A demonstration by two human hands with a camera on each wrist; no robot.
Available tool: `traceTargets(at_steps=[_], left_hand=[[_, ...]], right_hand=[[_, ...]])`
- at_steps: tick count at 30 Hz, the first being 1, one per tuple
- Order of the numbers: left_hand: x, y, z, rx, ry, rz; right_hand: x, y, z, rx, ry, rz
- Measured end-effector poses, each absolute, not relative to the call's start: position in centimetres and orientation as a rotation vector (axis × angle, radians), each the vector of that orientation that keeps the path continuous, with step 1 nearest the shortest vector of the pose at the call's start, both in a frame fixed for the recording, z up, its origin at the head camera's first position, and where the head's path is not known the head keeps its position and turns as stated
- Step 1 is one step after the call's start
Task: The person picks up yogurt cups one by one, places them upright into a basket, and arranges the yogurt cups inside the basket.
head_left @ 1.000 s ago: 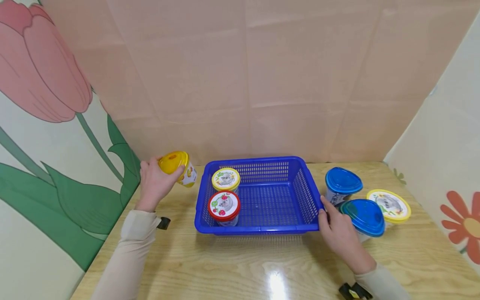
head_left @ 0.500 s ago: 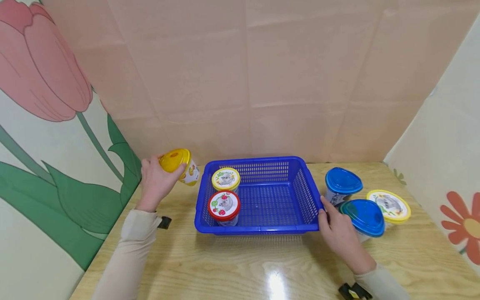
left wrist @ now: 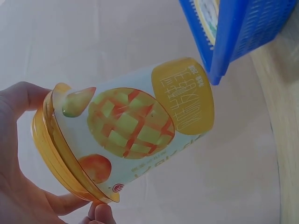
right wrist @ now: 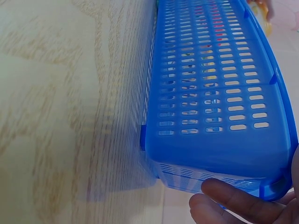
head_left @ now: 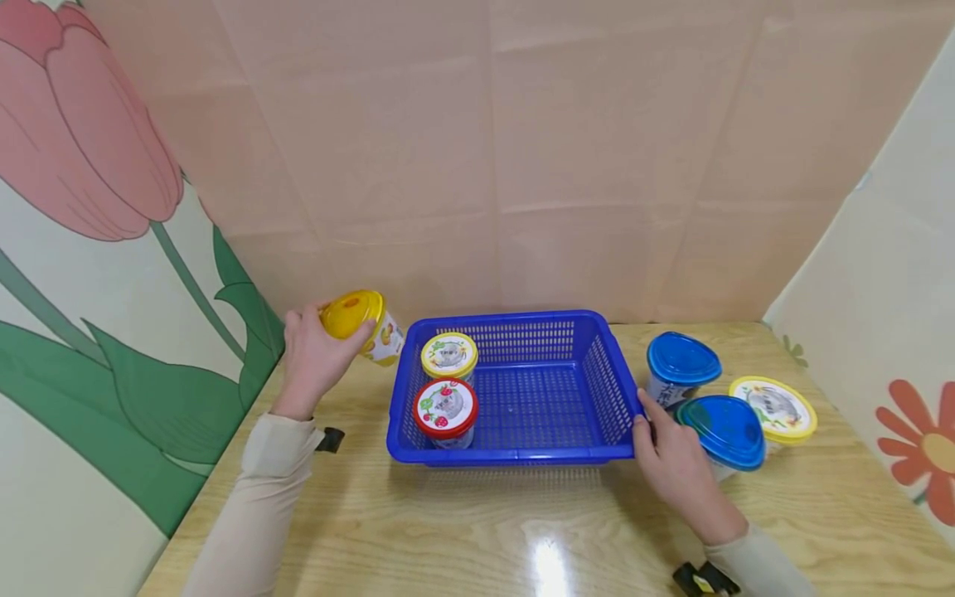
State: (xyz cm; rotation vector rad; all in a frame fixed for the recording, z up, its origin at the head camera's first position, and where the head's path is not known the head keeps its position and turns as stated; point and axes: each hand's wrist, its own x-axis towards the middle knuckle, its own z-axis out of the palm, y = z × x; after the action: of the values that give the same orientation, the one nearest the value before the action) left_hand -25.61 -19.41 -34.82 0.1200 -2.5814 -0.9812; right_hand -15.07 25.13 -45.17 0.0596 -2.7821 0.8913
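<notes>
My left hand [head_left: 319, 356] grips a mango-printed cup [left wrist: 135, 121] by its domed yellow lid. The cup tilts in the air just left of the blue plastic basket [head_left: 515, 455], its base angled toward the basket's rim. In the head view, my right hand [head_left: 677, 464] holds the basket's right rim; the right wrist view shows fingers [right wrist: 238, 203] against its outer wall. Inside the basket, at its left end, a yellow-lidded tub [head_left: 449, 355] stands behind a red-lidded tub [head_left: 445, 408].
Right of the basket stand two blue-lidded cups, one farther back [head_left: 682, 358] and one nearer [head_left: 722, 431], plus a yellow-lidded tub [head_left: 773, 408]. A wooden table [head_left: 448, 531] carries everything. A pinkish covered wall [head_left: 492, 166] rises directly behind the basket.
My left hand has moved the mango-printed cup slightly right and up, closer to the basket's left rim. My right hand and the basket have stayed in place.
</notes>
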Motion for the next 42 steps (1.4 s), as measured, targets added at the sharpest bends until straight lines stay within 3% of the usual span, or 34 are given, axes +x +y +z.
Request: traceTargets(at_steps=[42], left_hand=[[-25.8,-16.3,-33.7,-0.054,-2.636,-1.008]], right_hand=[[-15.1,25.1,-45.1,0.063,-2.778,0.891]])
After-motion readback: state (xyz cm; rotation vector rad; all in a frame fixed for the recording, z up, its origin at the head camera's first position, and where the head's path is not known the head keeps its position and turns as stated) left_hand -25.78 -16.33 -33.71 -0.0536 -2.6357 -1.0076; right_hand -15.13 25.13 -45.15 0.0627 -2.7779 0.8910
